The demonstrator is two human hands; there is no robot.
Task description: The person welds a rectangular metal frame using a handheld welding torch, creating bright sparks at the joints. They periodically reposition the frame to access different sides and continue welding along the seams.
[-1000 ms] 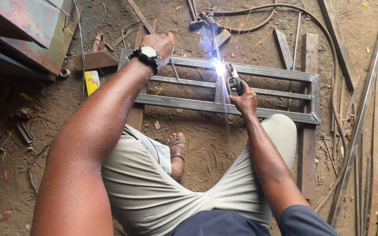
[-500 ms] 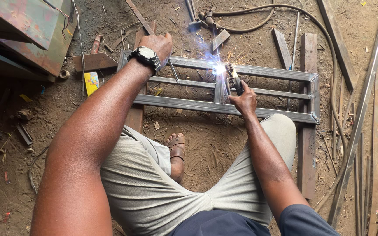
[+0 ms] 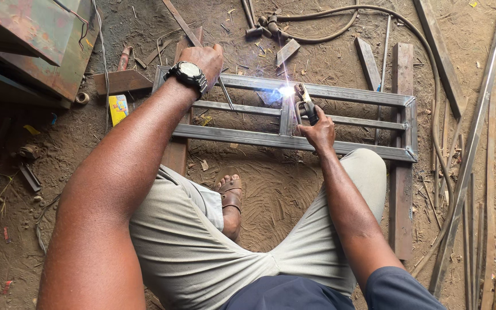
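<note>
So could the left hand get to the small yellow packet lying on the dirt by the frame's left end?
Probably yes: the left hand rests at the metal frame's left corner, and the yellow packet lies close by on open dirt, with nothing between.

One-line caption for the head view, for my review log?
Right hand holds a welding electrode holder sparking on a grey steel bar frame; left hand rests on its corner.

The floor (image 3: 271,195) is bare packed dirt, brown and sandy, marked with scuffs and littered with small metal scraps. At the upper left stands a rusty green metal cabinet (image 3: 35,40), with thin wires hanging down its side. Long steel bars (image 3: 477,132) and strips lie along the right side. A thick hose (image 3: 340,20) curves across the top. A small yellow box (image 3: 118,108) lies near the cabinet. Daylight falls evenly, with soft shadows.
</note>
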